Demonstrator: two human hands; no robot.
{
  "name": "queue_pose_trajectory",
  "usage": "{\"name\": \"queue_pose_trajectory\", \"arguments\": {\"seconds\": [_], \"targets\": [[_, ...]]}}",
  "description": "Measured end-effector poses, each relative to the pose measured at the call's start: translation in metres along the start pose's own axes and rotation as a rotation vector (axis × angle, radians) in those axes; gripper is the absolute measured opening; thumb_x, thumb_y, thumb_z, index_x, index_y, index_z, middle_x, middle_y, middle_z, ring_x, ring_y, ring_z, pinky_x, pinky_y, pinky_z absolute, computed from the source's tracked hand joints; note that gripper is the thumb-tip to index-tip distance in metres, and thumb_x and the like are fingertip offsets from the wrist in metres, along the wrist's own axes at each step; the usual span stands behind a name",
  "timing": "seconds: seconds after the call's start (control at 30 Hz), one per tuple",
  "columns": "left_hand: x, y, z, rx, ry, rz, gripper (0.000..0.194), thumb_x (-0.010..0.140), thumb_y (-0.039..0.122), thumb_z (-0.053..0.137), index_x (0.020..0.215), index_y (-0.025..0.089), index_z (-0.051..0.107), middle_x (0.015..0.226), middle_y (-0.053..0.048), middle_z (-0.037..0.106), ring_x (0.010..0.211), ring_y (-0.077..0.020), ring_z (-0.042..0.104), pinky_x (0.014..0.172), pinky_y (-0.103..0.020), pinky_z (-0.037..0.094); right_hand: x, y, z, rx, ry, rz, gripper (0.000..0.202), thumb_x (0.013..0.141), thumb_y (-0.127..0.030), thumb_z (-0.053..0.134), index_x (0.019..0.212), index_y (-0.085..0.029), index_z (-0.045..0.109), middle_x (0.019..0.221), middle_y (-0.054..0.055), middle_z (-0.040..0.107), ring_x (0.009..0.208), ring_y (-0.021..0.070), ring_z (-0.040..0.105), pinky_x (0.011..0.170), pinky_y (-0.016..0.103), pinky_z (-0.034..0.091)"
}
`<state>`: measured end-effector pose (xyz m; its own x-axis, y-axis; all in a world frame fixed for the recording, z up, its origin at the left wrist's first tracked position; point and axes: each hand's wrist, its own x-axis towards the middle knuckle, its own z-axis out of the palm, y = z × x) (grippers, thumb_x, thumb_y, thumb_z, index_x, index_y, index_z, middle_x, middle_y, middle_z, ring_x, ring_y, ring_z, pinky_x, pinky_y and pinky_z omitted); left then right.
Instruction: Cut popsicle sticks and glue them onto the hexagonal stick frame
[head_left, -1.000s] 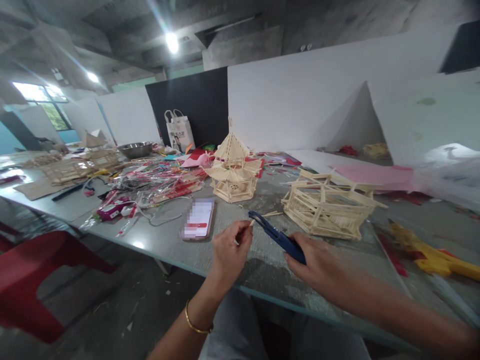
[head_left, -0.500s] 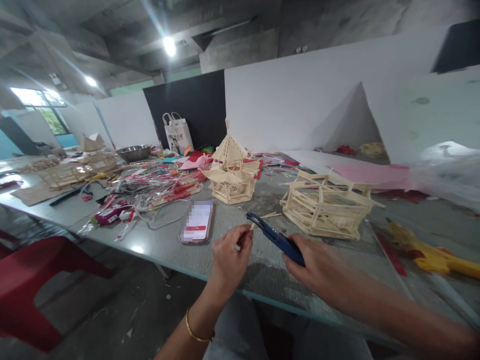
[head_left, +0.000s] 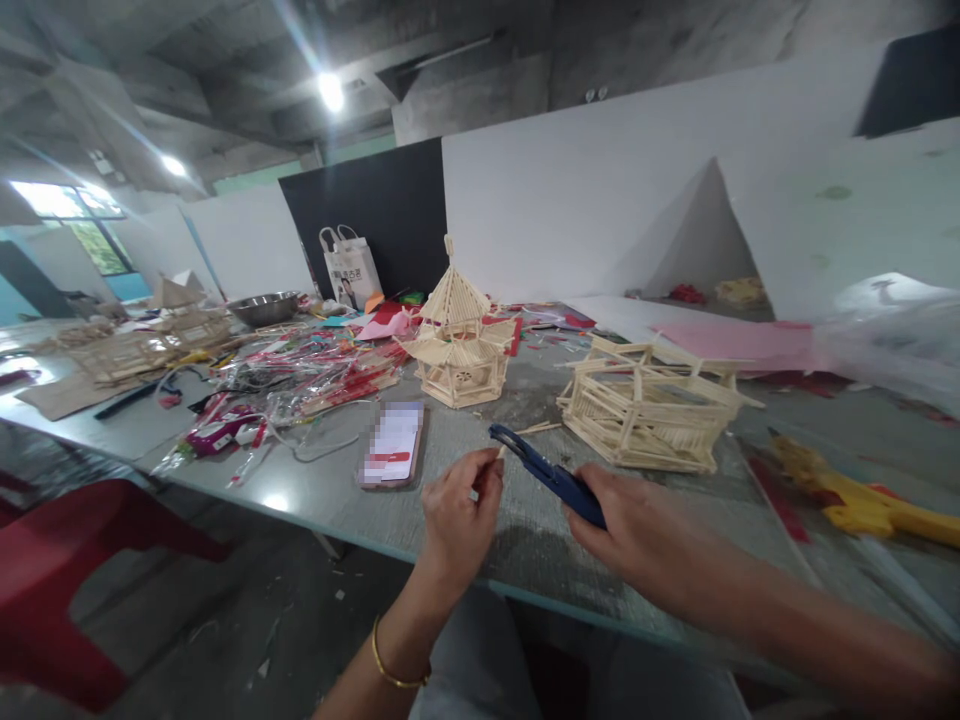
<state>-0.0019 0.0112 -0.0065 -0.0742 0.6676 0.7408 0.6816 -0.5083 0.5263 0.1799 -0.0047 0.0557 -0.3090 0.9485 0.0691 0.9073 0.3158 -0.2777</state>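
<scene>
Pinched in the fingers of my left hand (head_left: pixel 463 500) is a short thin wooden stick (head_left: pixel 502 453), mostly hidden by the fingertips. My right hand (head_left: pixel 611 520) is wrapped round the handles of a dark blue hand cutter (head_left: pixel 544 472). Its curved head points left and lies right by the stick's end; I cannot tell whether the blades touch it. Beyond the cutter, a few loose sticks (head_left: pixel 538 427) lie on the table. A pagoda model of sticks (head_left: pixel 461 345) with a pointed roof stands behind my hands. To the right is an open-topped stick frame (head_left: pixel 645 410).
A phone (head_left: pixel 393 445) lies left of my hands on the grey table (head_left: pixel 315 495). Farther left are plastic-wrapped stick packs (head_left: pixel 322 365) and a metal bowl (head_left: pixel 264 308). A yellow glue gun (head_left: pixel 862 500) rests at the right. A red stool (head_left: pixel 82 560) stands at lower left.
The whole view has shifted slightly. My hands, the stick and the cutter keep nearly the same position relative to one another.
</scene>
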Motion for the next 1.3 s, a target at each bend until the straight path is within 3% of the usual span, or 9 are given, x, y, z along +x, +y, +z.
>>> {"name": "queue_pose_trajectory", "arguments": {"seconds": [0.13,0.3,0.43,0.53,0.67,0.93,1.1,1.3], "targets": [[0.007,0.005,-0.002,0.161,0.010,0.099,0.014,0.087,0.018,0.048,0.089,0.019,0.063,0.075,-0.001,0.071,0.063,-0.0109,0.064,0.062,-0.021,0.045,0.009,0.006,0.002,0.043,-0.010,-0.012,0.020,0.082,-0.033,0.045,0.074,-0.018,0.056,0.066,0.007,0.064,0.059,0.0174,0.056,0.055,0.028,0.031],[0.024,0.012,-0.001,0.458,-0.108,0.170,0.017,0.088,0.016,0.045,0.081,0.019,0.061,0.068,-0.003,0.068,0.061,-0.0163,0.063,0.054,-0.026,0.039,0.026,0.011,-0.004,0.071,-0.056,-0.040,0.023,0.083,-0.033,0.044,0.063,-0.021,0.050,0.062,0.006,0.060,0.058,0.0173,0.055,0.056,0.029,0.033],[0.034,0.011,0.005,0.618,-0.173,0.204,0.019,0.089,0.015,0.042,0.079,0.018,0.058,0.065,-0.005,0.065,0.057,-0.0187,0.061,0.052,-0.027,0.036,0.032,0.005,-0.012,0.187,-0.124,0.009,0.031,0.083,-0.032,0.044,0.054,-0.023,0.041,0.044,0.001,0.050,0.044,0.0141,0.051,0.050,0.027,0.034],[0.035,0.009,0.007,0.611,-0.150,0.247,0.019,0.090,0.015,0.041,0.080,0.019,0.056,0.064,-0.004,0.064,0.057,-0.0175,0.060,0.052,-0.027,0.035,0.029,-0.001,-0.014,0.360,-0.231,0.102,0.031,0.084,-0.032,0.041,0.053,-0.023,0.040,0.036,-0.002,0.045,0.035,0.0127,0.047,0.044,0.025,0.035],[0.031,0.009,0.006,0.567,-0.150,0.247,0.020,0.092,0.017,0.038,0.082,0.019,0.055,0.066,-0.004,0.065,0.059,-0.0169,0.062,0.052,-0.027,0.036,0.023,-0.003,-0.012,0.412,-0.238,0.106,0.033,0.084,-0.034,0.040,0.054,-0.022,0.041,0.039,-0.001,0.048,0.035,0.0127,0.050,0.041,0.024,0.036],[0.036,0.021,0.001,0.609,-0.401,0.127,0.024,0.094,0.016,0.032,0.092,0.016,0.055,0.077,-0.006,0.067,0.069,-0.0174,0.065,0.056,-0.025,0.041,0.024,-0.007,-0.018,0.303,-0.250,0.223,0.031,0.084,-0.031,0.044,0.055,-0.021,0.038,0.035,-0.005,0.038,0.029,0.0100,0.043,0.036,0.021,0.031],[0.049,0.027,0.000,0.691,-0.548,0.210,0.022,0.087,0.006,0.034,0.090,0.013,0.054,0.080,-0.011,0.066,0.070,-0.0203,0.065,0.055,-0.027,0.041,0.035,0.003,-0.014,0.273,-0.297,0.271,0.035,0.083,-0.033,0.042,0.050,-0.021,0.039,0.035,-0.002,0.041,0.029,0.0116,0.043,0.035,0.023,0.033],[0.059,0.021,0.003,0.744,-0.589,0.395,0.023,0.087,0.006,0.032,0.095,0.010,0.054,0.082,-0.013,0.063,0.072,-0.0190,0.064,0.054,-0.025,0.042,0.047,0.010,-0.019,0.225,-0.288,0.241,0.038,0.080,-0.029,0.048,0.045,-0.021,0.037,0.033,-0.002,0.039,0.027,0.0103,0.040,0.033,0.023,0.031]]}}
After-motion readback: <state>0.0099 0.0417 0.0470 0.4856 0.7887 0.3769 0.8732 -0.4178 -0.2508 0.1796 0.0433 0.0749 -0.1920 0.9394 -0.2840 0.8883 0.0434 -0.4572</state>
